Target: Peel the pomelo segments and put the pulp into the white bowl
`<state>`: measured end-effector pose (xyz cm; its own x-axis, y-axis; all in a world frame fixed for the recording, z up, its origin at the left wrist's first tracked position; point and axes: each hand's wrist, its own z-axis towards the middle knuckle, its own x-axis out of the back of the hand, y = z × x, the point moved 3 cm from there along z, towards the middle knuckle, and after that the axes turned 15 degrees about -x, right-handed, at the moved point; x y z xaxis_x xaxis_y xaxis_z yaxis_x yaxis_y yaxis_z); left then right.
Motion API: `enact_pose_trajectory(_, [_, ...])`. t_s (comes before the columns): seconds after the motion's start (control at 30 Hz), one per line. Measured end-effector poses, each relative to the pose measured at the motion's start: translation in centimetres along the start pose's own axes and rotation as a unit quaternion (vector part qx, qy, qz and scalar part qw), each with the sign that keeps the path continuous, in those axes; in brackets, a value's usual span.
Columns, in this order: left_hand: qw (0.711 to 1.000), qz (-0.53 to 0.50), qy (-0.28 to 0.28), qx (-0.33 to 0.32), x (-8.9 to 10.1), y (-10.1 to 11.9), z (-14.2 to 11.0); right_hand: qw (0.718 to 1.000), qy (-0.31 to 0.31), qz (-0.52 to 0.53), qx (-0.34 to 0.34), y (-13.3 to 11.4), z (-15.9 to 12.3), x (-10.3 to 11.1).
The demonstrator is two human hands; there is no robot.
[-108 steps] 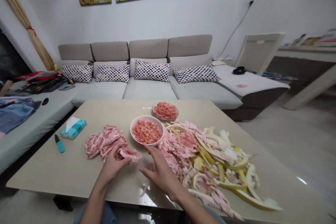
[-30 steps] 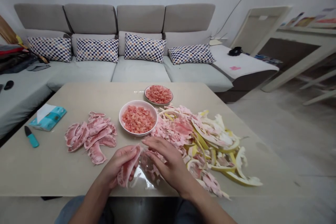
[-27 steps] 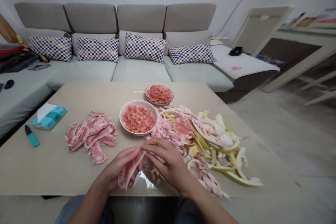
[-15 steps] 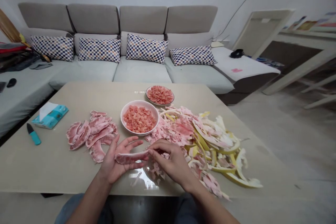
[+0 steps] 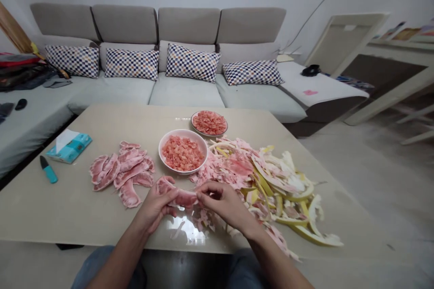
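Note:
A pink pomelo segment (image 5: 186, 198) with pale membrane is held between my two hands over the table's front part. My left hand (image 5: 158, 204) is closed round its left end, thumb on top. At its right end, my right hand (image 5: 222, 201) pinches the tip between thumb and fingers. Just beyond stands a white bowl (image 5: 183, 172) heaped with peeled pink pulp (image 5: 183, 152). Left of my hands lies a pile of unpeeled segments (image 5: 130, 167). To the right spreads a heap of torn membrane (image 5: 220, 167) and yellow-green rind (image 5: 298, 221).
Behind the bowl is a dark-rimmed plate of pulp (image 5: 209, 123). A knife with a teal handle (image 5: 50, 173) and a blue tissue pack (image 5: 69, 146) lie at the table's left. A sofa (image 5: 185, 90) with checked cushions runs along the far side.
My left hand has gone from spread under the segment to closed around it, and the segment has turned to show its broad side. The whole view has shifted slightly.

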<state>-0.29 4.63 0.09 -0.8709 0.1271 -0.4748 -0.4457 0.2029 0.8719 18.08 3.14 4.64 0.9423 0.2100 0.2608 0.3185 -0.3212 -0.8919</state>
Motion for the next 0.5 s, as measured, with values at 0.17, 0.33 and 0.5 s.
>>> enact_pose_trajectory(0.17, [1.0,0.023,0.002,-0.02,0.3,0.4,0.4,0.998,-0.038,-0.039,-0.012,0.2,0.0,-0.3])
enact_pose_trajectory(0.33, [0.998,0.059,-0.008,-0.023,0.5,0.5,0.6,0.998,-0.029,-0.053,-0.024,0.5,0.4,-0.7])
enact_pose_trajectory(0.5, [0.999,0.01,0.045,-0.016,0.3,-0.4,0.9,0.999,-0.006,-0.047,-0.002,-0.3,-0.4,-1.9])
